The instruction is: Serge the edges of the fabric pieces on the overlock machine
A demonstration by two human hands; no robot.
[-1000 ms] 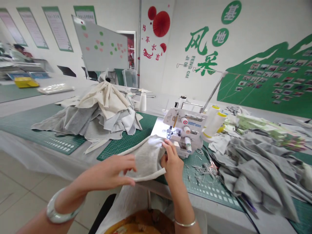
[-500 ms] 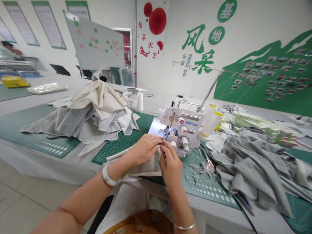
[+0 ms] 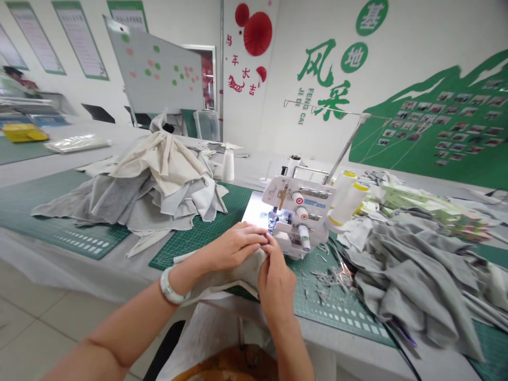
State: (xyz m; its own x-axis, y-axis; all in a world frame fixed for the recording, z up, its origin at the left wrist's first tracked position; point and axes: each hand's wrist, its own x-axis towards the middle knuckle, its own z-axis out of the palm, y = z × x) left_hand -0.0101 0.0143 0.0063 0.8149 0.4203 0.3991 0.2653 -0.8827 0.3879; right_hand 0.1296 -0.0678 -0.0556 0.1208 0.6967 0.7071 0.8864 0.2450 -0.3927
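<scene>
Just in front of the overlock sewing machine, both hands work at a piece of grey fabric. My left hand lies over its upper edge, fingers together and pressing the cloth, tips near the presser foot. On the right side, my right hand pinches the fabric's corner between thumb and fingers, close to the left fingertips. The rest of the cloth hangs toward the table's front edge. The needle area is lit, and the fingers partly hide the fabric edge there.
A heap of grey and cream cloth lies left; another grey pile lies right. Scissors and thread scraps rest on the green cutting mat. Thread cones stand behind the machine. A person sits far left.
My right hand has turned and its fingers have closed more on the fabric corner. The cloth's front edge has bunched upward. My left hand has shifted only slightly.
</scene>
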